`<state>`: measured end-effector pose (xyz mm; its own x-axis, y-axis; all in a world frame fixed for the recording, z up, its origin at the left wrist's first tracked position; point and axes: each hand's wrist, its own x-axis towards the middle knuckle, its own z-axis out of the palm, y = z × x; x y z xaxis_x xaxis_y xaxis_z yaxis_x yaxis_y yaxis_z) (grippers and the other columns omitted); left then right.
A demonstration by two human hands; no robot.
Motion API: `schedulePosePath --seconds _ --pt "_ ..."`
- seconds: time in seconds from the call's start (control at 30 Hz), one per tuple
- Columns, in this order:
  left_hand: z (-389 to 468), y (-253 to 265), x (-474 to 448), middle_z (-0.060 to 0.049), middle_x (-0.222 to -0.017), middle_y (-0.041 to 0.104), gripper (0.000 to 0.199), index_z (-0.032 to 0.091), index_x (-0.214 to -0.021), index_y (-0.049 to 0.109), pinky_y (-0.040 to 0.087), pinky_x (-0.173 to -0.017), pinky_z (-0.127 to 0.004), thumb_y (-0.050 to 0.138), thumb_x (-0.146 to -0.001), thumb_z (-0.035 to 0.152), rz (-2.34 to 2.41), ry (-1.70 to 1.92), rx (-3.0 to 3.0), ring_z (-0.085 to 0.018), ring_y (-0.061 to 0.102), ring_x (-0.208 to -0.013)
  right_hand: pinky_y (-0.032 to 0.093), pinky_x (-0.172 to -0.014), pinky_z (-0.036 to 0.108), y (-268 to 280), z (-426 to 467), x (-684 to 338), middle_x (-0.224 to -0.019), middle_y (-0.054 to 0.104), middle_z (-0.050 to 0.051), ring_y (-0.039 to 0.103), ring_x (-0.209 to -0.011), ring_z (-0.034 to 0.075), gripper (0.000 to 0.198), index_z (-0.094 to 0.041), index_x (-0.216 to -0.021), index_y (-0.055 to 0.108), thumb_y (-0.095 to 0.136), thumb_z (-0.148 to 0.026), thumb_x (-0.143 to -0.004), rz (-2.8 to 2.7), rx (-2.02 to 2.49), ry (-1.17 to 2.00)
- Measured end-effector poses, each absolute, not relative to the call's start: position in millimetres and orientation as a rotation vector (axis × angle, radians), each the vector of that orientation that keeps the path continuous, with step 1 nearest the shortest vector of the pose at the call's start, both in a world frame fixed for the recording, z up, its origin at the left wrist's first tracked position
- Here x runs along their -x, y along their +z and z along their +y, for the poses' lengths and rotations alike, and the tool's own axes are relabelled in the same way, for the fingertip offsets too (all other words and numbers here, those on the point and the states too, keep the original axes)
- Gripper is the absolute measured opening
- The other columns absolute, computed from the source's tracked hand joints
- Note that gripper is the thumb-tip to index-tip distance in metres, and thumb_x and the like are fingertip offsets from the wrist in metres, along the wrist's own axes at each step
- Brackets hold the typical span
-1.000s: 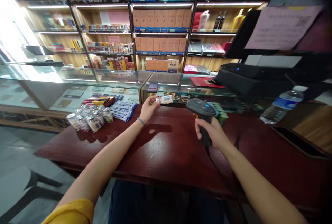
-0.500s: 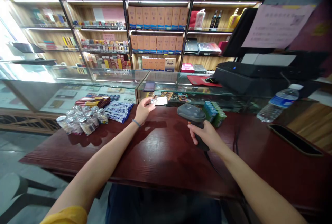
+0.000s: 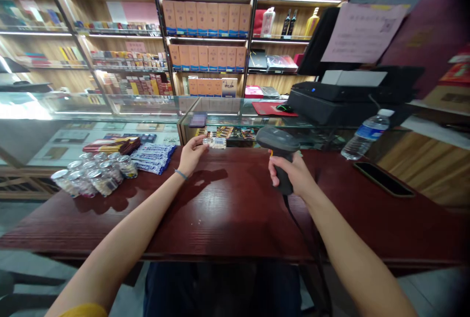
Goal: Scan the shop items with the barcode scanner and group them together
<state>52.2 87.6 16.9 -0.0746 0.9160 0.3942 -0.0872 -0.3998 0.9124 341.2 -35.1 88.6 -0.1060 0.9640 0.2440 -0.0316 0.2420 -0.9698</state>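
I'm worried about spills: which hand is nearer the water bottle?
Right. The right hand, gripping the scanner, is left of the water bottle; the left hand, holding a jar, is farther left.

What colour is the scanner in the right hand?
The scanner is dark grey; head view shows it best.

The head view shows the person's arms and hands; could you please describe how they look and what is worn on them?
The left hand and right hand are ungloved. A thin, bluish-grey band circles the left wrist, and the edge of a yellow sleeve shows on the left arm at the bottom of the picture. The right arm shows no band or sleeve.
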Motion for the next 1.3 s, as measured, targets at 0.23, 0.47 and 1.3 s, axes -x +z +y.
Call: schedulePosePath --seconds 0.23,0.47,1.3 --pt "83.9 24.3 -86.9 -0.008 -0.112 0.072 0.049 0.018 -0.111 0.069 0.053 -0.092 -0.035 0.078 -0.071 0.046 1.038 1.494 -1.637 -0.02 0.068 -0.096 0.042 -0.037 0.026 117.0 -38.2 -387.9 -0.053 0.055 -0.007 0.048 -0.036 0.013 0.022 -0.026 -0.092 0.054 0.067 -0.038 -0.078 -1.211 0.845 0.992" --pt "102.8 29.9 -138.2 -0.005 -0.092 0.069 0.035 0.018 -0.098 0.07 0.05 -0.082 -0.033 0.074 -0.075 0.043 1.196 1.466 -1.927 -0.02 0.063 -0.085 0.04 -0.038 0.026 124.2 -50.0 -429.8 -0.054 0.054 -0.006 0.047 -0.036 0.013 0.021 -0.026 -0.093 0.054 0.066 -0.037 -0.079 -1.215 0.86 0.915" --pt "178.2 0.0 -288.2 -0.004 -0.088 0.063 0.033 0.018 -0.091 0.059 0.044 -0.077 -0.03 0.077 -0.076 0.042 1.346 1.261 -2.052 -0.019 0.059 -0.083 0.04 -0.036 0.024 80.5 -45.3 -480.9 -0.056 0.056 -0.006 0.048 -0.036 0.012 0.013 -0.023 -0.097 0.057 0.062 -0.029 -0.086 -1.115 0.749 1.058"
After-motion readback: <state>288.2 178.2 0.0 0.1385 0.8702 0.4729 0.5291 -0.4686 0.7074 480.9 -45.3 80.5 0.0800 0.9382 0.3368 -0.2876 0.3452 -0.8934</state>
